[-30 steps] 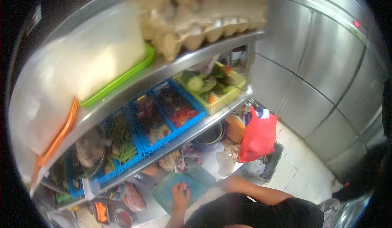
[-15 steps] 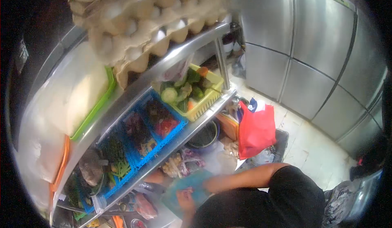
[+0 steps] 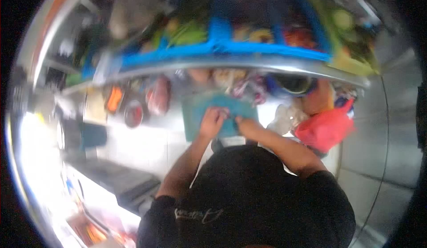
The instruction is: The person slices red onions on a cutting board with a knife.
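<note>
A teal cutting board [image 3: 195,122] lies on the counter in front of my body. Over its middle, my left hand [image 3: 213,122] has its fingers curled together, with a small dark bit at the fingertips, too blurred to name. To the right, my right hand [image 3: 249,129] is closed like a fist near the board's right side. What it grips is hidden by blur. A small gap separates the two hands. Behind the board lie a purple-and-white bundle [image 3: 254,88] and pale yellowish pieces [image 3: 229,78].
Above the counter runs a metal shelf edge [image 3: 231,64] carrying blue baskets [image 3: 218,43] of vegetables and a yellow basket [image 3: 353,68]. A red bag [image 3: 324,130] stands at right. On the left are a bowl with red contents [image 3: 134,114] and a pinkish packet [image 3: 158,96].
The view has swung down and left, from the egg trays and steel doors to the counter. Both hands now show over the cutting board, near the frame's middle.
</note>
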